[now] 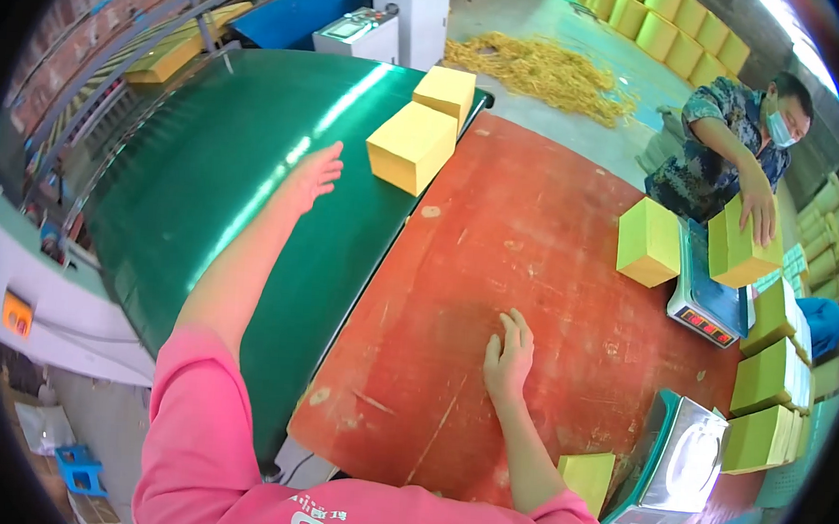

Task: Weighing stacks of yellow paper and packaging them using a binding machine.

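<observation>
My left hand point(312, 178) reaches out over the green conveyor belt point(246, 139) with its fingers apart and nothing in them. A little to the right of it, a yellow rectangular block point(408, 150) rests along the belt's right edge. Just behind that one stands a second yellow block point(445, 93). My right hand point(509, 360) is over the worn red tabletop point(497, 238), its fingers stretched out and holding nothing. Nearest my right forearm, by the table's front edge, is another yellow block point(587, 478), partly hidden by my sleeve.
Across the table, a masked person point(730, 136) has a hand on a yellow block point(745, 243) on a digital scale point(707, 301). Another yellow block point(648, 241) stands beside it. A second scale point(680, 456) with a shiny plate is at front right, near stacked blocks point(765, 375).
</observation>
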`<state>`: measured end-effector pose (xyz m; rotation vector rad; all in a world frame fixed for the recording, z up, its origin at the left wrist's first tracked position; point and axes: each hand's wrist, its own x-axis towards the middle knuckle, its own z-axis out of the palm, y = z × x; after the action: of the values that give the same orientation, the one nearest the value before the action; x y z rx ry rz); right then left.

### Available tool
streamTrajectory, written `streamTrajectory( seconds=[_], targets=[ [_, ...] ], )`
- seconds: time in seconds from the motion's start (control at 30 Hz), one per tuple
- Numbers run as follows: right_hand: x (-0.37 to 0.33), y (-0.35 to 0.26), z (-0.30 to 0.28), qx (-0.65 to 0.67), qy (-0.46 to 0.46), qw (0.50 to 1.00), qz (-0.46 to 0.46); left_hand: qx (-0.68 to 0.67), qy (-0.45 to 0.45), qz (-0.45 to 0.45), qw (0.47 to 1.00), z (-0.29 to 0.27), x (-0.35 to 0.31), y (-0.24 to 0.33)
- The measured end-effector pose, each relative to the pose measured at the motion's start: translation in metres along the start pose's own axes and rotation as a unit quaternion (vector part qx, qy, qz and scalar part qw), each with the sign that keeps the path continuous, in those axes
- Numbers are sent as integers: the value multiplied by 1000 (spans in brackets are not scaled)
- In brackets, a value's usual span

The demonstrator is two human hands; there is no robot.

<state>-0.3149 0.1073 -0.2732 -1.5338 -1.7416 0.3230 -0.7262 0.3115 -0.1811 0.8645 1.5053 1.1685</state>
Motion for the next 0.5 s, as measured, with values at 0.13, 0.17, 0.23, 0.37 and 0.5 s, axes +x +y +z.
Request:
streamTrajectory(
  seconds=[0.13, 0.17, 0.23, 0.37, 0.5],
  targets=[
    [12, -2, 13, -57, -8, 998, 14, 4, -22, 17, 1000, 24, 103, 11],
    [14, -4, 15, -65, -9, 998, 17, -18, -115, -15, 993, 27, 124, 15],
    [13, -3, 12, -71, -17, 997, 23, -47, -220, -51, 973, 50, 146, 14],
    [18, -9, 14, -77, -11, 996, 38, -17, -316, -39, 948, 84, 142, 20],
    [18, -10, 10, -34, 3, 997, 72, 90, -468, -36, 878, 115, 88, 5]
  ],
)
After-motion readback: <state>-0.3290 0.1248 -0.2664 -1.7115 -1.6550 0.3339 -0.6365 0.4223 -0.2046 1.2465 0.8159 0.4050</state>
